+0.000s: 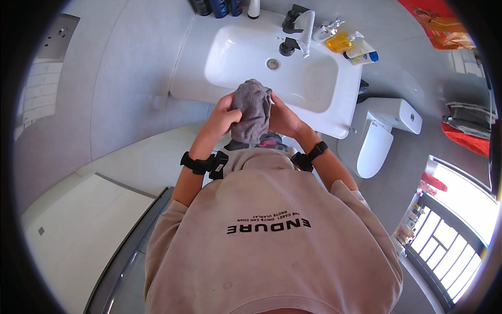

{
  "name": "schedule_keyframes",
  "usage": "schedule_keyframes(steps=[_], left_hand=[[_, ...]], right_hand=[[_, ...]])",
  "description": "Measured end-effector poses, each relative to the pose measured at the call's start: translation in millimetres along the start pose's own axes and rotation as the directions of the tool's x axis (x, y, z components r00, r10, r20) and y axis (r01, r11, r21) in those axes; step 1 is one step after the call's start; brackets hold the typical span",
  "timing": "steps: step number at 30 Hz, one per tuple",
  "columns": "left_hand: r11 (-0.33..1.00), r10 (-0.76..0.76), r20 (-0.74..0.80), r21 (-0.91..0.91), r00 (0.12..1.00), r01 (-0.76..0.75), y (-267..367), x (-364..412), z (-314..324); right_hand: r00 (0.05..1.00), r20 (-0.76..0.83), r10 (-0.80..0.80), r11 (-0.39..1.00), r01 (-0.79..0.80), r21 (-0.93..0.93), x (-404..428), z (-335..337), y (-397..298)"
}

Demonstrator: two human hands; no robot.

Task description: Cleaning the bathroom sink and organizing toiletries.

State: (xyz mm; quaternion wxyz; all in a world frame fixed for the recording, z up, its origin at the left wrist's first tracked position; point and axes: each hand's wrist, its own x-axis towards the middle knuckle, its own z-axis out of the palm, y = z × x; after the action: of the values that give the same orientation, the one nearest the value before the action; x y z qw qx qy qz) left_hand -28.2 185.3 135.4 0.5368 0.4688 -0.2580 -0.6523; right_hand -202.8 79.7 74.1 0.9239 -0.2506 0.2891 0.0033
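Observation:
A bunched grey cloth [251, 112] is held between my two hands, in front of the near rim of a white washbasin [188, 84]. My left hand [222, 117] grips its left side, the thumb lying on top of the fabric. At its right edge is my right hand [284, 117], whose fingertips are partly hidden behind the cloth. Beyond the hands, a black faucet [291, 23] rises at the back of the basin, and a white cloth [306, 33] hangs over it. The round drain [272, 64] shows in the bowl.
Dark and blue bottles [220, 8] and a white bottle [254, 10] line the basin's back left. A yellow pump bottle [339, 42] and tubes [365, 58] are at its back right. A white toilet [374, 149] stands to the right; a glass-panel frame [129, 235] is at the lower left.

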Motion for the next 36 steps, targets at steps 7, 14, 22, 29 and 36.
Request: schedule_keyframes(steps=[7,14,22,29,36], left_hand=[[0.997,0.03,0.001,-0.069,1.0,-0.03,-5,-8,12],[0.986,-0.055,0.054,0.162,0.997,0.045,-16,-9,16],[0.776,-0.317,0.189,0.615,0.929,0.14,-17,-1,22],[0.834,-0.07,0.405,0.526,0.911,-0.17,2,12,73],[0.735,-0.123,0.575,0.6,0.809,-0.315,9,29,140]], right_hand=[[0.978,-0.206,-0.045,0.911,-0.044,-0.409,-11,0,-7],[0.983,-0.186,0.004,0.997,-0.019,-0.079,-22,20,-15],[0.915,-0.245,-0.319,0.946,0.321,-0.032,-50,11,-28],[0.834,-0.316,-0.452,0.755,0.546,0.363,-124,19,-37],[0.814,-0.313,-0.489,0.872,0.462,-0.16,-129,-28,71]])
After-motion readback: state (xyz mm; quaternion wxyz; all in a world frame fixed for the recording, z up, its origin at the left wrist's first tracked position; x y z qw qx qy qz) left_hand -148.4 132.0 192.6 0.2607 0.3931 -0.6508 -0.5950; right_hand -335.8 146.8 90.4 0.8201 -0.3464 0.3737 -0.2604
